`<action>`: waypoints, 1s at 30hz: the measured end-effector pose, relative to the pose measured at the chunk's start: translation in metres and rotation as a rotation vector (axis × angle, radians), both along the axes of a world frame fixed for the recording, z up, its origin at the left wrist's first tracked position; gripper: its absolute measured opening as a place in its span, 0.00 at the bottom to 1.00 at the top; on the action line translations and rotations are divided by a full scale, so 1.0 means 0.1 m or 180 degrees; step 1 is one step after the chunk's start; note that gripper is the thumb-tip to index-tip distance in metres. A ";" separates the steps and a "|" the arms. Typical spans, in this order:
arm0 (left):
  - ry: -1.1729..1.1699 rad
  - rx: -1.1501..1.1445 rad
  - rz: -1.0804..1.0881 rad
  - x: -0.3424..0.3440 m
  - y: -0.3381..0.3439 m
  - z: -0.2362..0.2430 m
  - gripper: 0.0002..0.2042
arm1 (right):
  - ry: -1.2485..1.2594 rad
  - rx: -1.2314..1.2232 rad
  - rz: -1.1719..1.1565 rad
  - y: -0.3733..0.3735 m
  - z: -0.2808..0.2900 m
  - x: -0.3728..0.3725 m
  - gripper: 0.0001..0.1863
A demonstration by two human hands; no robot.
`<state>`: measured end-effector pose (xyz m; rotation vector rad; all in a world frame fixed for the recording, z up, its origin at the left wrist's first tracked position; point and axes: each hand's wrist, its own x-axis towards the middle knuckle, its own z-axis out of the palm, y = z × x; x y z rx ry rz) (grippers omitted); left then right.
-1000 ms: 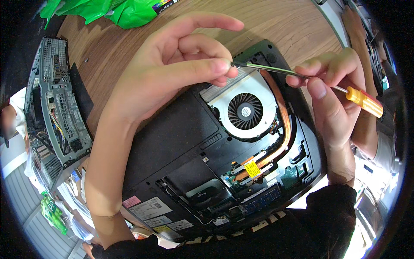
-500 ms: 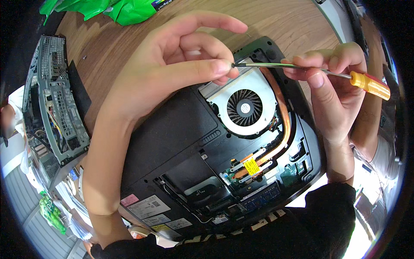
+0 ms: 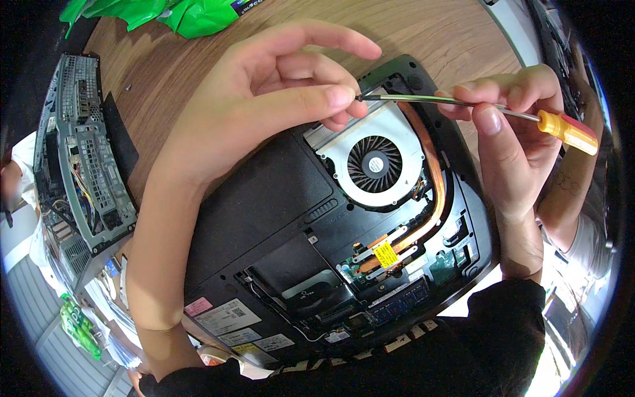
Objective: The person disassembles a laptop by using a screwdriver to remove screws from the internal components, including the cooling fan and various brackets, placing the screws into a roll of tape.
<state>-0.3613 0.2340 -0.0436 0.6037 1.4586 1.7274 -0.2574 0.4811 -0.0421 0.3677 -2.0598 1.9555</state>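
Observation:
My left hand (image 3: 278,99) pinches a tiny dark screw (image 3: 360,98) between thumb and forefinger, its other fingers curled loosely apart. The tip of a screwdriver (image 3: 423,99) meets the screw from the right. My right hand (image 3: 516,132) grips the screwdriver's metal shaft, and the yellow and red handle (image 3: 567,132) sticks out beyond it. Below both hands a black laptop (image 3: 258,192) lies bottom side up, partly uncovered. Its round fan (image 3: 375,165), copper heat pipe (image 3: 436,192) and memory module (image 3: 400,301) show. The underside of the screw is hidden by my fingertips.
An opened computer chassis (image 3: 92,165) stands at the left on the wooden table (image 3: 152,86). A green plastic bag (image 3: 198,16) lies at the far edge. Close on the right is another person's forearm (image 3: 569,192). A small screw-like bit (image 3: 128,87) rests on the table.
My left thumb and the screwdriver tip have risen very slightly. The other person's forearm at the right has turned a little. The laptop stays in place.

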 end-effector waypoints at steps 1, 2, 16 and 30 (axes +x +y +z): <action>0.0030 -0.0031 -0.0002 0.00 0.01 0.01 0.25 | 0.0030 0.0019 0.0042 0.01 0.00 0.00 0.13; 0.0062 -0.0065 0.0002 0.01 0.01 0.02 0.25 | 0.0062 0.0034 0.0090 0.02 -0.01 -0.01 0.13; 0.0307 -0.0117 0.0543 -0.05 0.00 -0.11 0.16 | -0.0009 -0.0118 0.0355 0.05 0.05 -0.01 0.12; 0.0650 -0.0166 0.0096 0.05 0.02 -0.01 0.11 | -0.0130 -0.0215 0.0114 0.08 0.02 -0.02 0.10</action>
